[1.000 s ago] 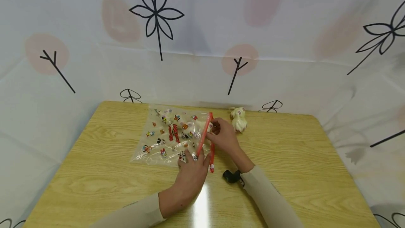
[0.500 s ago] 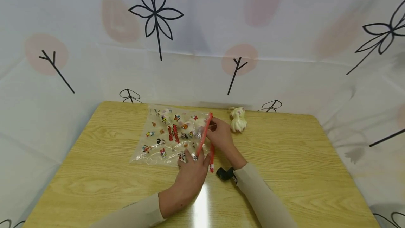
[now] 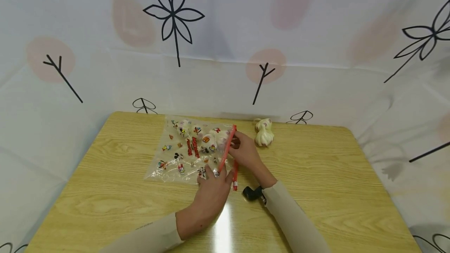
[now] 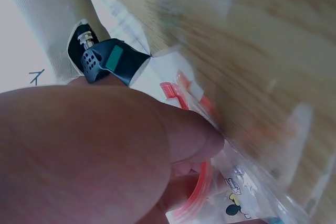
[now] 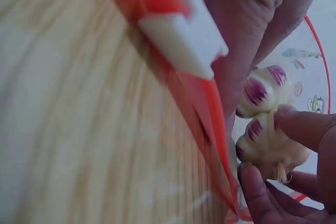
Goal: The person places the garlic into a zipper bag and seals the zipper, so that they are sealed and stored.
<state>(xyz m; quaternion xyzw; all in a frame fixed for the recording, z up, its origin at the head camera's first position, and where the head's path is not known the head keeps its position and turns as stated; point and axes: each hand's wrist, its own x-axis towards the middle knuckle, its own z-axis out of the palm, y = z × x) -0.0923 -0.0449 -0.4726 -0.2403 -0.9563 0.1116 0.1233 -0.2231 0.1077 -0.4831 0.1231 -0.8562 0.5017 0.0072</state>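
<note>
A clear zip bag (image 3: 158, 169) with cartoon prints lies on the table, its red-edged mouth (image 3: 227, 147) gaping to the right. My left hand (image 3: 212, 194) holds the near end of this mouth; in the left wrist view the red rim passes between thumb and fingers. At the far end of the mouth is my right hand (image 3: 246, 153). In the right wrist view its thumb and fingers stand loosely about the near end of a garlic piece (image 5: 270, 135) inside the bag. More garlic (image 3: 183, 125) shows dimly deeper in. Another garlic piece (image 3: 264, 136) lies outside, right of the bag.
A wood-grain table (image 3: 334, 182) carries everything, with a printed cloth (image 3: 218, 85) hanging behind it. A black wrist device (image 3: 252, 193) sits at the right cuff. In the right wrist view a white slider (image 5: 184, 43) shows on the bag's red edge.
My right hand moved further into the bag mouth, then back slightly to the right. The garlic near the mouth now shows more clearly and further left. My left hand has stayed put.
</note>
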